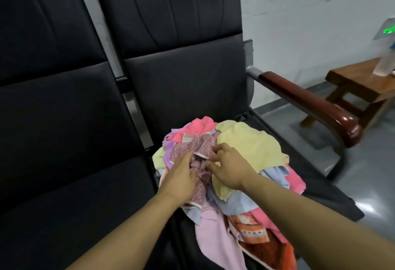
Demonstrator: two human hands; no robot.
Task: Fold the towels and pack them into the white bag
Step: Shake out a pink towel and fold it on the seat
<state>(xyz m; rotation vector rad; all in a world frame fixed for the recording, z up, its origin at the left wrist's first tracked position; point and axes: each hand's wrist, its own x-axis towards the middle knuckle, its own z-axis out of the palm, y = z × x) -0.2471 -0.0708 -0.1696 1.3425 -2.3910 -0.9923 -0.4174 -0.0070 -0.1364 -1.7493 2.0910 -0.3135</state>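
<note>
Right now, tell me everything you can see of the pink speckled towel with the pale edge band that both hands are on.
The pink speckled towel with the pale edge band looks like thin soft cloth, crumpled and unfolded. It lies on top of the pile of coloured towels on the black padded seat, running from the pile's middle toward the camera. The left hand rests on its near-left part; the right hand pinches its banded edge. A pale yellow towel lies against its right side.

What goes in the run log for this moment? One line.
stage: sorting pile | left hand: grips patterned pink towel | right hand: pinches same towel | pile: unfolded, on black seat | white bag: unseen
</note>
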